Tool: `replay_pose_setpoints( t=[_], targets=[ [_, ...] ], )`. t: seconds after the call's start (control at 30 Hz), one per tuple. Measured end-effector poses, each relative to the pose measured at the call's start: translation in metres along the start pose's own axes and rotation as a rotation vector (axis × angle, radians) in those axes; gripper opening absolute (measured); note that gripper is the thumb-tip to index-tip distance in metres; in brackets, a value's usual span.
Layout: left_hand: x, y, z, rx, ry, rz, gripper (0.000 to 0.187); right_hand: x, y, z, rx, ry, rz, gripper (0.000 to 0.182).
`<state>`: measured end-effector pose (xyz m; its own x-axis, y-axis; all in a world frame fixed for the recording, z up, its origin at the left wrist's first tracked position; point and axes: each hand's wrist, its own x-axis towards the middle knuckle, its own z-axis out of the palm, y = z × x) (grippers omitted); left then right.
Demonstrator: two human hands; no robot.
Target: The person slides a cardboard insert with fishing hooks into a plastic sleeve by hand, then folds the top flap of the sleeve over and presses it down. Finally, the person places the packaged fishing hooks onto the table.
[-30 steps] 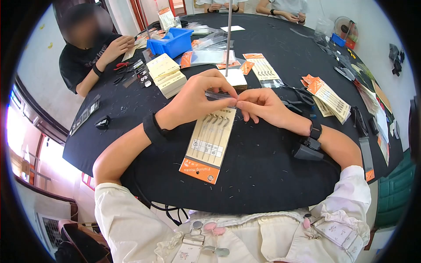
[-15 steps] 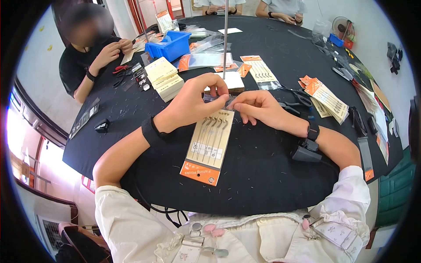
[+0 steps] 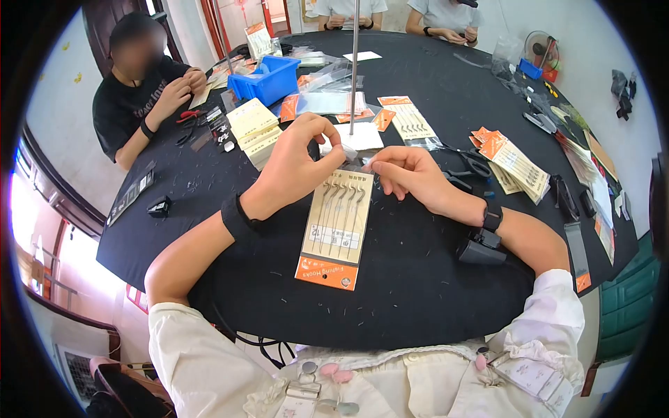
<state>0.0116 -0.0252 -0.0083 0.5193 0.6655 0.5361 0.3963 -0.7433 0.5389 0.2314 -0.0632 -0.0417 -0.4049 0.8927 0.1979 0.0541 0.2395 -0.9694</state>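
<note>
The pale card stack [image 3: 256,129] sat left of the left hand [image 3: 296,166], whose thumb and index curled close together (whether they gripped anything, I couldn't tell). The hook card [image 3: 336,230] lay on the black table [image 3: 418,279], orange end towards the person, its upper end between the hands. The right hand [image 3: 417,182] brought thumb and forefinger nearly together by clear plastic; its hold was unclear. Scissors [image 3: 475,164] lay just beyond.

Matt black cloth covers the table [image 3: 418,279], its surface flecked with fine bits; toward its far left edge sits a smooth blue plastic bin [image 3: 267,82], near glossy clear plastic sleeves [image 3: 326,103] and a shiny metal rod [image 3: 355,70].
</note>
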Motion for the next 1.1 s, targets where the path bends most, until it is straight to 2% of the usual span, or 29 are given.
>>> replay_pose_setpoints(
  t=[0.27, 0.37, 0.47, 0.53, 0.77, 0.83, 1.1],
  targets=[
    [0.004, -0.010, 0.000, 0.015, 0.052, 0.006, 0.008, 0.002, 0.000, 0.000, 0.074, 0.068, 0.042, 0.019],
    [0.005, -0.008, 0.000, -0.075, 0.088, -0.050, 0.013, 0.001, 0.000, 0.000, 0.075, 0.077, 0.041, 0.020],
    [0.005, -0.012, -0.001, -0.052, 0.025, -0.098, 0.014, 0.001, -0.001, 0.000, 0.063, 0.072, 0.045, 0.020],
    [0.004, -0.015, 0.000, 0.050, 0.019, -0.052, 0.010, 0.001, 0.000, 0.000, 0.069, 0.071, 0.040, 0.020],
    [0.002, -0.010, 0.001, -0.028, -0.005, -0.079, 0.016, 0.001, 0.000, 0.000, 0.065, 0.057, 0.041, 0.019],
    [0.003, -0.015, 0.001, -0.057, -0.116, -0.111, 0.018, 0.000, -0.001, 0.000, 0.046, 0.039, 0.031, 0.019],
    [0.003, -0.013, -0.001, -0.068, -0.170, -0.120, 0.014, 0.000, -0.003, 0.001, 0.001, 0.013, 0.021, 0.018]
  ],
)
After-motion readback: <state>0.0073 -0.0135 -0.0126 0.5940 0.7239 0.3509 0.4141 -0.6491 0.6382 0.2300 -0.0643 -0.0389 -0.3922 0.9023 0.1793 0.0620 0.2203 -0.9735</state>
